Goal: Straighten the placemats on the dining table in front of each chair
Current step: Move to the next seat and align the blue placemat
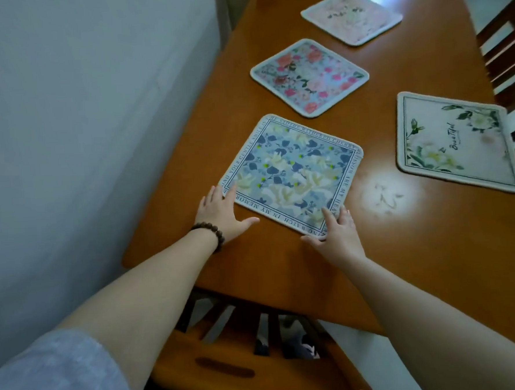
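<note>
- Blue floral placemat is the one being worked on. It lies on the orange-brown wooden table near the wall-side end, and it's clearly rotated against the table edge, so it sits like a diamond.
- Left hand is flat with fingers spread, fingertips on the mat's near-left corner and the thumb out on bare wood. It's pressing, not gripping.
- Right hand is the same deal at the near-right corner: fingers apart, tips on the border, nothing pinched that I can see.
- My guess is a two-handed twist to square it up in front of the chair tucked under the near edge.
- Three more mats: pink rose mat just beyond it, also skewed, a pale pink mat further up, and a cream mat with green leaves across on the right, by another chair.
- What could go wrong:
  - the tabletop looks glossy, so pushing on one hand harder than the other could make the mat slide instead of pivot
  - pressing only at the corners might bunch or wrinkle the cloth in the middle
  - overshooting the turn, since the wide-angle view warps the table edges
  - shoving it forward into the rose mat, which sits pretty close
</note>
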Demonstrator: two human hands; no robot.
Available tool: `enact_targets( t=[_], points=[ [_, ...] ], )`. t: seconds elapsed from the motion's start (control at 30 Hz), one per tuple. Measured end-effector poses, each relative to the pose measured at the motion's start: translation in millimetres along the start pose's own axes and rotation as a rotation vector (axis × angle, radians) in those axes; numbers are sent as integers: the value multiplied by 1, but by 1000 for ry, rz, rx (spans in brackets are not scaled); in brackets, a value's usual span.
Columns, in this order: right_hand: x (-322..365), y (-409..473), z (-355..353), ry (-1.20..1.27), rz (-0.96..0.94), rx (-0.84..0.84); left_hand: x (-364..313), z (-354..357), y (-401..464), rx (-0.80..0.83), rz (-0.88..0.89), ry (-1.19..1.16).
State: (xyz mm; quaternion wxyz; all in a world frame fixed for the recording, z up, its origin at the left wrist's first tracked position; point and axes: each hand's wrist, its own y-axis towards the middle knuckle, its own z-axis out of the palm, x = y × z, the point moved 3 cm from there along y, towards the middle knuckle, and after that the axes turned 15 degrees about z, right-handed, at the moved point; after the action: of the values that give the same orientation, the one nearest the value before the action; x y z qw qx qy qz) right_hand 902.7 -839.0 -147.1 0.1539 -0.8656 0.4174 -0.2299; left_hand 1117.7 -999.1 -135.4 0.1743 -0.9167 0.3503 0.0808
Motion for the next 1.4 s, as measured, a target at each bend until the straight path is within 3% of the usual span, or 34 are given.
enact_targets(
  t=[0.23,0.47,0.97,1.4],
  points=[
    [6,16,11,47,89,-24,20,-4,48,110,30,55],
    [4,29,16,-54,186,5,24,2,76,229,26,53],
    [6,14,19,-95,110,-5,27,19,42,125,70,40],
    [-12,-37,37,-163,38,61,20,36,-32,166,-1,44]
  ],
)
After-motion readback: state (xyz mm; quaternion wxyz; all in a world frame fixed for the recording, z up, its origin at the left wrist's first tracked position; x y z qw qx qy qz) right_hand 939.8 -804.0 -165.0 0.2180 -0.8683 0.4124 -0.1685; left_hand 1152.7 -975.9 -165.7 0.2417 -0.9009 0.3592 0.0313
